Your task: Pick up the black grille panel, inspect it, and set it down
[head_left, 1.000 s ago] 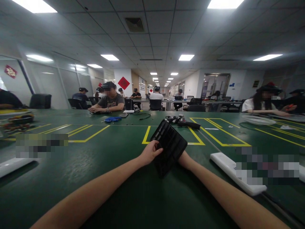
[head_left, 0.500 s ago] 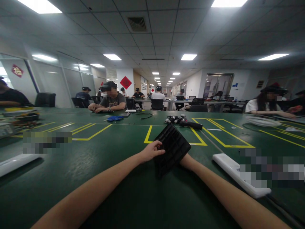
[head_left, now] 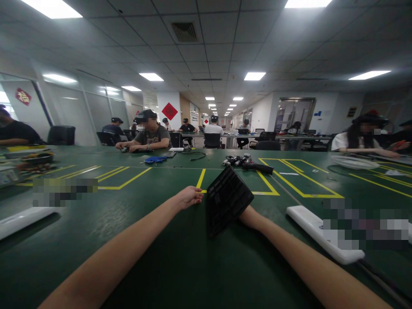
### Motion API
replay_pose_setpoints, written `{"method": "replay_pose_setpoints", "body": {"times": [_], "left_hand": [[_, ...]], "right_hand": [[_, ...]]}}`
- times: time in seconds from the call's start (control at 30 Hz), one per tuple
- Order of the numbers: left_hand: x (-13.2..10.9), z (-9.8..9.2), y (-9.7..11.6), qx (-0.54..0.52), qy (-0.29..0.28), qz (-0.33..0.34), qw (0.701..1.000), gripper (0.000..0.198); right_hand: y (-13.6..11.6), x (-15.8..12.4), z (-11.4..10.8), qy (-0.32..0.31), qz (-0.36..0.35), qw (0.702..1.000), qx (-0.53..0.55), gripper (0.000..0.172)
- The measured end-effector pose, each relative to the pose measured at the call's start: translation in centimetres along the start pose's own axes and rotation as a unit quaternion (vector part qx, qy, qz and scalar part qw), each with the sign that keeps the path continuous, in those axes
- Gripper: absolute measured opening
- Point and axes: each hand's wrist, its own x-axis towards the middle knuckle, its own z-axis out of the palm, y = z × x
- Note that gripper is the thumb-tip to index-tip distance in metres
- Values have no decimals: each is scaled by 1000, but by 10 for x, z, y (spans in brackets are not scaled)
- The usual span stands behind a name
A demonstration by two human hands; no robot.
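A black rectangular tray with a gridded face is held up at a tilt above the green table. My right hand grips it from behind at its lower right edge, its fingers hidden by the tray. To the left, my left hand is apart from the tray, fingers drawn together and pointing toward it. Whether something small sits between those fingertips I cannot make out.
Beyond the tray lie a black-handled tool and a tangle of metal parts. A white power strip is at right, another white bar at left. Blue cloth-like item lies farther off. People sit around the table.
My left hand has come off the tray's face and moved left. The tray has turned slightly, still in my right hand.
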Motion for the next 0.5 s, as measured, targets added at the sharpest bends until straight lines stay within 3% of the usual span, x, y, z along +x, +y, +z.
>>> {"method": "replay_pose_setpoints", "body": {"times": [0.13,0.33,0.5], "left_hand": [[-6,3,-3,27,-69,21,997,14],[-14,7,1,104,-95,51,989,41],[-21,11,8,93,-152,57,982,28]], "right_hand": [[-1,1,5,9,-3,1000,6,40],[0,4,8,-1,-11,1000,29,42],[3,4,11,-6,4,999,49,41]]}}
